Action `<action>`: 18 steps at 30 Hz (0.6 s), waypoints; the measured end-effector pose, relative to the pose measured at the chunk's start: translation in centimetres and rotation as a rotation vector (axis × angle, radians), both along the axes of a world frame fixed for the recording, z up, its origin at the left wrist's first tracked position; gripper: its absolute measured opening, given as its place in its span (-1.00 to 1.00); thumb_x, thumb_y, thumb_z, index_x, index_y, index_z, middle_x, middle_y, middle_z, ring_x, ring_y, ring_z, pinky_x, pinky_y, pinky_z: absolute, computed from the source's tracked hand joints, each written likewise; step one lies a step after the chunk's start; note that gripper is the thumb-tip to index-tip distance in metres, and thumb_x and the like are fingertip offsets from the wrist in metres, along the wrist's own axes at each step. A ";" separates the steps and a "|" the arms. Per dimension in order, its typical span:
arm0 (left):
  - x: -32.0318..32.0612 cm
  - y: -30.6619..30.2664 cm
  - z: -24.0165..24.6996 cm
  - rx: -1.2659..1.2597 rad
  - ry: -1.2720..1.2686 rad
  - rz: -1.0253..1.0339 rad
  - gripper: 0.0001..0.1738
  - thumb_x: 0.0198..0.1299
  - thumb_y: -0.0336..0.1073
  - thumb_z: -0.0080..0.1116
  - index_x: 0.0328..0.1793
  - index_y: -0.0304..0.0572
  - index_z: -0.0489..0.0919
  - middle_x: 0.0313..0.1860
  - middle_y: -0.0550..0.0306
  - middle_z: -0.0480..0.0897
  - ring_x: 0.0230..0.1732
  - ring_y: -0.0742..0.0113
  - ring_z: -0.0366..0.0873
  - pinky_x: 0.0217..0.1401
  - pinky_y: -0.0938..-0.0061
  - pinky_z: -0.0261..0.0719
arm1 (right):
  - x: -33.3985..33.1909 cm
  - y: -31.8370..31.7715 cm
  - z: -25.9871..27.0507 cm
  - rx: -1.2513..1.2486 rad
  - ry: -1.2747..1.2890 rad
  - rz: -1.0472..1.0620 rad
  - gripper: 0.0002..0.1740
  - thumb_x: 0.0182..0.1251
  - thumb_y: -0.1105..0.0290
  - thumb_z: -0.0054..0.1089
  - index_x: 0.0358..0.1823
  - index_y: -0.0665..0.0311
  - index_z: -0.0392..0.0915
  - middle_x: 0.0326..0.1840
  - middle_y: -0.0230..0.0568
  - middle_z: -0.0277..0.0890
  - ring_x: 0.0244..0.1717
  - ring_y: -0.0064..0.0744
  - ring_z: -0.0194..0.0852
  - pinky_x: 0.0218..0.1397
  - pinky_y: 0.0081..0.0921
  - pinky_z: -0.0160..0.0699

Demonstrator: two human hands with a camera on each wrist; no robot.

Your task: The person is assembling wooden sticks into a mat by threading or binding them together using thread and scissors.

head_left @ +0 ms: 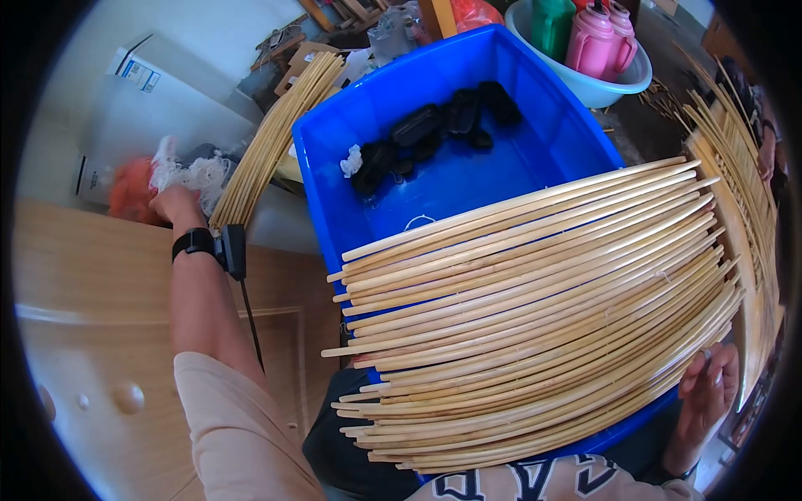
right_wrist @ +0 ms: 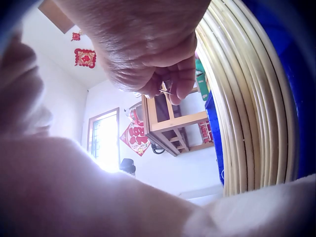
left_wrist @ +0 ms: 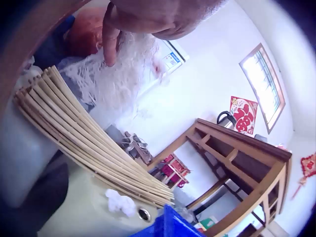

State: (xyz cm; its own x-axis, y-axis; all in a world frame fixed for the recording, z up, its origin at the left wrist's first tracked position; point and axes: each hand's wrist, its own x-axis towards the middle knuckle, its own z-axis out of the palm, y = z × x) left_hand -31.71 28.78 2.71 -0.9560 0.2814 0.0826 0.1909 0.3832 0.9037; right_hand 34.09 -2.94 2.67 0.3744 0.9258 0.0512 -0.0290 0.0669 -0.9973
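Note:
At the left, my left hand [head_left: 177,203] holds part of a tangle of loose white string [head_left: 199,177]. In the left wrist view, the string [left_wrist: 111,74] hangs beside a downward-pointing finger, partly blurred. Curled at the right, my right hand [head_left: 710,388] pinches a small shiny metal piece [right_wrist: 167,89] between thumb and fingers; its exact kind is hard to tell. Close beside this hand are the ends of a broad row of pale, slender sticks [head_left: 535,309], which lies across the blue tub and over my lap.
The blue plastic tub [head_left: 307,159] holds several black objects [head_left: 418,125]. A bundle of sticks [head_left: 280,134] leans beyond my left hand, near an orange-red bag [head_left: 134,190]. More sticks [head_left: 735,150] stand at the right. Behind, a pale basin [head_left: 618,90] contains pink flasks [head_left: 591,37].

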 end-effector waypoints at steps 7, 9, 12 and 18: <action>4.0 -1.0 2.3 0.471 0.313 -0.352 -0.75 0.11 -0.51 -0.12 -0.05 -0.40 0.35 -0.24 -0.03 0.53 -0.31 0.24 0.55 -0.39 0.43 0.53 | 0.2 0.2 0.4 -0.043 0.062 0.029 -0.73 0.27 0.23 0.07 -0.37 0.25 0.26 -0.45 -0.18 0.41 -0.58 -0.58 0.32 -0.56 -0.75 0.30; 6.7 -2.7 4.8 0.519 0.273 -0.351 -0.73 0.13 -0.50 -0.12 -0.01 -0.38 0.32 -0.19 -0.03 0.50 -0.27 0.24 0.54 -0.36 0.43 0.54 | 0.1 0.3 0.6 -0.052 0.072 0.034 -0.74 0.27 0.24 0.07 -0.35 0.26 0.27 -0.44 -0.19 0.42 -0.57 -0.58 0.34 -0.54 -0.74 0.30; 9.3 -5.4 7.6 0.604 0.195 -0.396 -0.71 0.17 -0.50 -0.15 0.04 -0.35 0.28 -0.11 -0.03 0.47 -0.19 0.23 0.52 -0.29 0.42 0.55 | 0.6 0.2 0.0 -0.052 0.086 0.075 -0.76 0.27 0.24 0.08 -0.32 0.26 0.32 -0.40 -0.18 0.45 -0.55 -0.57 0.37 -0.51 -0.74 0.31; 12.4 -12.8 12.8 0.802 -0.094 -0.836 -0.72 0.23 -0.50 -0.22 0.07 -0.33 0.32 -0.05 -0.04 0.50 -0.04 0.18 0.51 0.00 0.31 0.52 | 0.3 0.4 -0.8 -0.021 0.115 0.095 -0.89 0.35 0.35 -0.05 -0.33 0.20 0.34 -0.44 -0.22 0.49 -0.56 -0.61 0.41 -0.53 -0.72 0.37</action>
State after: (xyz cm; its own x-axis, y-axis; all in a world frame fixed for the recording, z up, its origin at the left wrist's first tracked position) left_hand -19.32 15.96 15.56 -0.5085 0.7268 0.4618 0.0333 -0.5193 0.8540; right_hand 34.44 -2.52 1.86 0.2877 0.9577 -0.0074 -0.1488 0.0371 -0.9882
